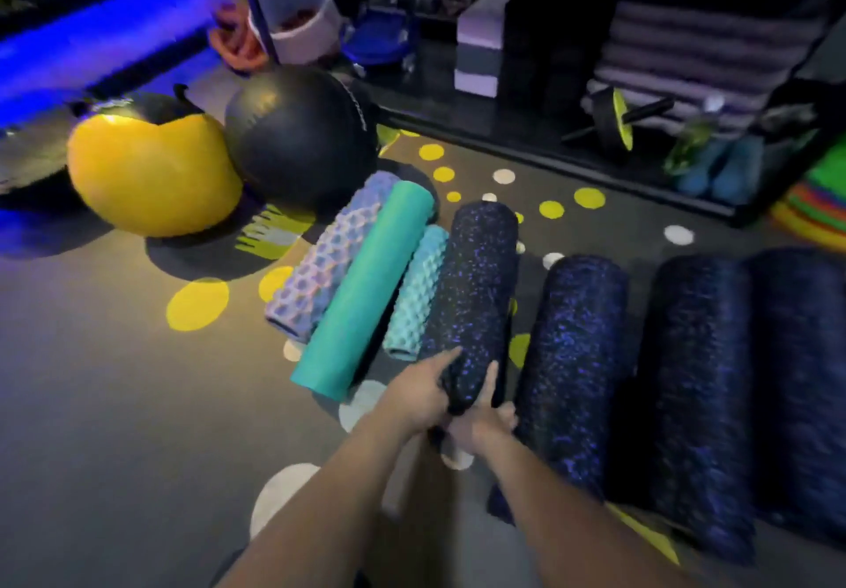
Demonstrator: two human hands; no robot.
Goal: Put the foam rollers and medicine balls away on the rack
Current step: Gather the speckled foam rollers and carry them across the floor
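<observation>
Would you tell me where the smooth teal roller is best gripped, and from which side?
Probably its near end, approached from above on the person's side. That end of the smooth teal roller juts past the lavender bumpy roller and pale teal bumpy roller flanking it, so a grip can close round there; its middle is hemmed in.
</observation>
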